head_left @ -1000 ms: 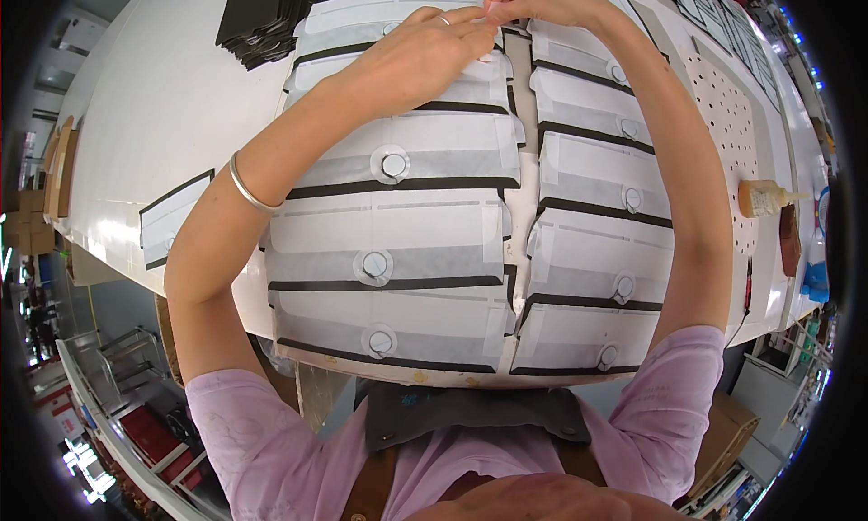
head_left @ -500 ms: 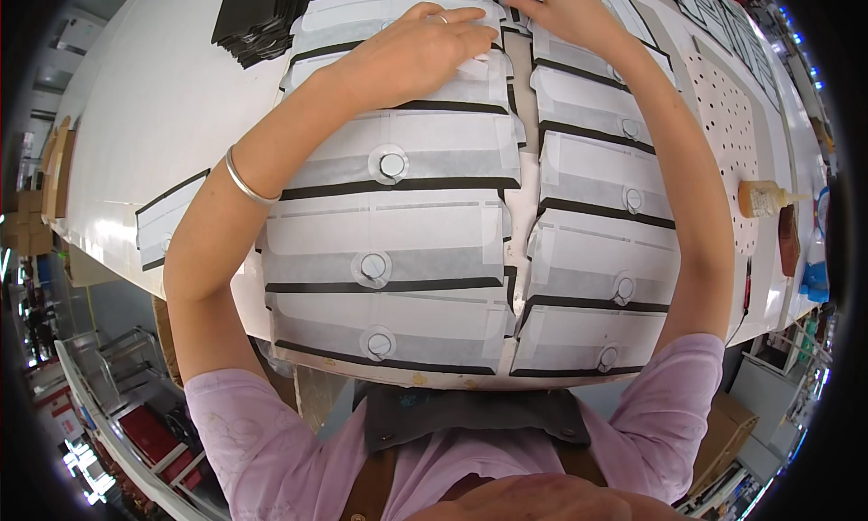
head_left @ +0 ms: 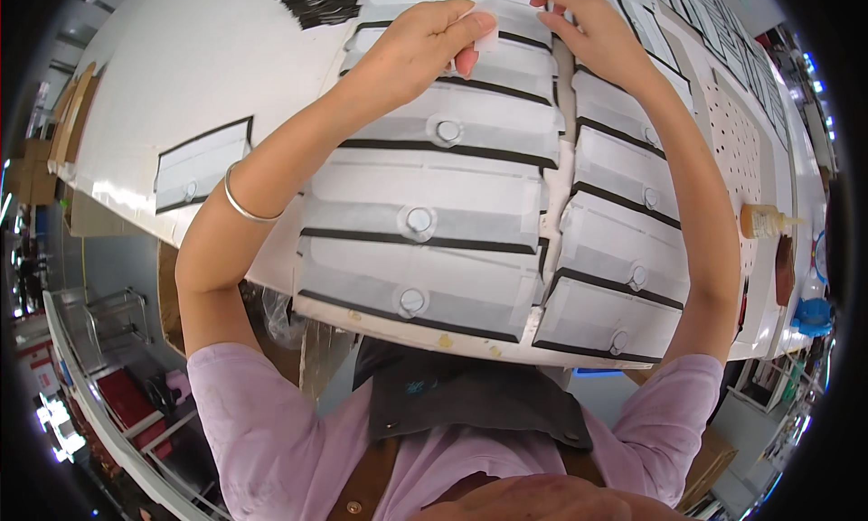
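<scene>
My left hand (head_left: 425, 49) is closed at the far end of the middle column of pieces, pinching a small white slip (head_left: 487, 38) between thumb and fingers. Beneath it lie flat white-and-grey pieces (head_left: 398, 185) with black edges, overlapping in rows, several with a round white disc (head_left: 419, 219). Over the gap between the two columns is my right hand (head_left: 592, 33), its thumb and fingers apart and nothing visible between them. Its fingertips are close to the end of a far piece; whether they touch it I cannot tell.
One similar piece (head_left: 203, 167) lies apart on the white table (head_left: 136, 128) at left. Black sheets (head_left: 318, 0) are stacked at the far left. To the right are a perforated board (head_left: 731, 146), a yellowish bottle (head_left: 764, 221) with a nozzle and a blue object (head_left: 812, 317).
My left hand has turned from lying low over the pieces to showing its pinch on the white slip. My right thumb and fingers have shifted at the column's end. The whole view has tilted.
</scene>
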`<state>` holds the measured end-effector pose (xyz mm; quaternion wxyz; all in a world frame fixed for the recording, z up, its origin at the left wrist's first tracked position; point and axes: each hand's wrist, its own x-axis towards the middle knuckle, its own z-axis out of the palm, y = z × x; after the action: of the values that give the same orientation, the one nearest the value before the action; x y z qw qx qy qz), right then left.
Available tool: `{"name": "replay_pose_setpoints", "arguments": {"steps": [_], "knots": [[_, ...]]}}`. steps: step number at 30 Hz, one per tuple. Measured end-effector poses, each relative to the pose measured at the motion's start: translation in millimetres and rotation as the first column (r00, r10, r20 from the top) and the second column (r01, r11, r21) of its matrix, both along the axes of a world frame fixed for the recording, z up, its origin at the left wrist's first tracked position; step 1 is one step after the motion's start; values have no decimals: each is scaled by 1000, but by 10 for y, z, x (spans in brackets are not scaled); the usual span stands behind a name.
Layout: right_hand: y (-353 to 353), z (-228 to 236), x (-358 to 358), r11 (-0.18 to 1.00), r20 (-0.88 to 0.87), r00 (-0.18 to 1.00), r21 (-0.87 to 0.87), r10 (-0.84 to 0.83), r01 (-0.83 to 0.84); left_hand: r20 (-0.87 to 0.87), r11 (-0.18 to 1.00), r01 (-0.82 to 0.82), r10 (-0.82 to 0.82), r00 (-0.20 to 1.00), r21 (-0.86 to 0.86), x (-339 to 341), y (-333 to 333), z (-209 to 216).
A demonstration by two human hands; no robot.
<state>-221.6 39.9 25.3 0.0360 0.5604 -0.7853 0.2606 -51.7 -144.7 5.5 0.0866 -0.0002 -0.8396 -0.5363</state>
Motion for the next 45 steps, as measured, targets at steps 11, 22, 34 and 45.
{"name": "replay_pose_setpoints", "arguments": {"steps": [11, 22, 34, 45], "knots": [[-339, 411, 1585, 936, 512, 840, 176, 177, -304, -127, 848, -140, 87, 988, -511, 1649, 33, 73], [-400, -156, 2455, 891, 839, 518, 98, 166, -444, -172, 807, -454, 420, 891, -379, 3153, -43, -109], [-521, -327, 2500, 928, 697, 702, 149, 146, -341, -311, 533, -272, 17, 950, -801, 3189, 319, -535], [-526, -281, 2499, 925, 804, 590, 164, 76, -343, -333, 528, -305, 45, 942, -793, 3240, 467, -565]]}}
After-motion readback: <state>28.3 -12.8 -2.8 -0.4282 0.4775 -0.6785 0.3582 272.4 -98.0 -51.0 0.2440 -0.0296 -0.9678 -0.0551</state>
